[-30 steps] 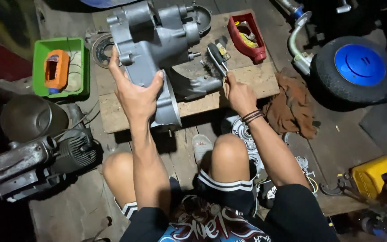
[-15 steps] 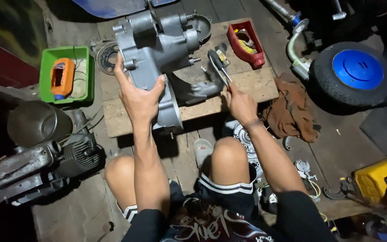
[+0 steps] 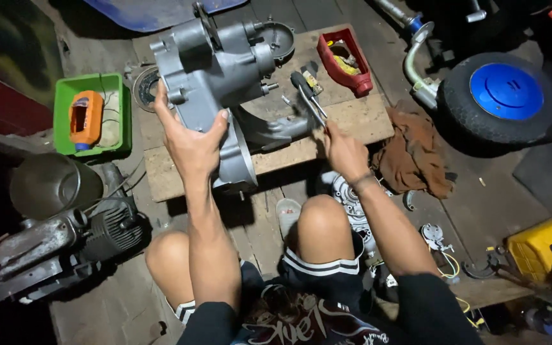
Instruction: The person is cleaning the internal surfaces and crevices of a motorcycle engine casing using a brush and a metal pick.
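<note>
In the head view we squat on the floor before a pale, scuffed wooden board (image 3: 365, 118) with a grey cast-metal engine casing (image 3: 215, 83) standing on it, tilted up towards us. Our left hand (image 3: 190, 137) wraps the near left edge of the casing, thumb on its face and fingers curled behind, a firm hold that steadies it. Our right hand (image 3: 343, 150) is closed around the shaft of a black-handled screwdriver (image 3: 306, 96), whose handle points to the far side, just right of the casing.

As far as the picture shows, the casing is stripped and open: a round grey cover (image 3: 277, 38) lies at the far edge of the board and a ribbed round metal part (image 3: 351, 198) sits on the floor by our right knee. Whether any fastener is left we cannot tell.

The casing is matt and rough-cast, with bosses and curved walls. To the far right lie a red plastic tray (image 3: 346, 61), a brown crumpled rag (image 3: 413, 153) and a black tyre with a blue hub (image 3: 503, 96). On the left are a green plastic box (image 3: 116, 118) and a dark finned engine (image 3: 65, 246).
</note>
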